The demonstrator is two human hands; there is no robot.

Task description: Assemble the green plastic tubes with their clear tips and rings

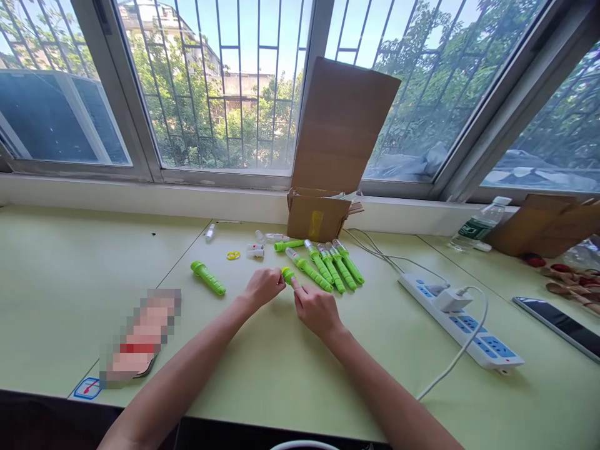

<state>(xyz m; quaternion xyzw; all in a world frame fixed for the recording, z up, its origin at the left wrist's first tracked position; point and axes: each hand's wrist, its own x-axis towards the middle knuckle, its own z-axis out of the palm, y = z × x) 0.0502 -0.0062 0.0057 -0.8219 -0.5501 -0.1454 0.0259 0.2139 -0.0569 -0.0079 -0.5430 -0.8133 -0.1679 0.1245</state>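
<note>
Between my two hands is a green ridged tube (289,275), shaped like a bamboo stick, with a yellow ring (284,270) at its near-left end. My right hand (319,308) is closed on the tube, index finger stretched along it. Closed fingers of my left hand (264,286) pinch at the yellow ring; the exact contact is partly hidden. Just beyond my right hand lie several green tubes with clear caps (332,265). One uncapped green tube (208,278) rests to the left. Loose yellow rings (233,255) and clear plastic caps (255,251) lie behind my left hand.
An open cardboard box (312,219) stands against the window sill. To the right are a white power strip (462,322) with cables, a water bottle (480,224) and a dark phone (557,325). A pixelated object (143,337) lies at left on the pale green table (56,294).
</note>
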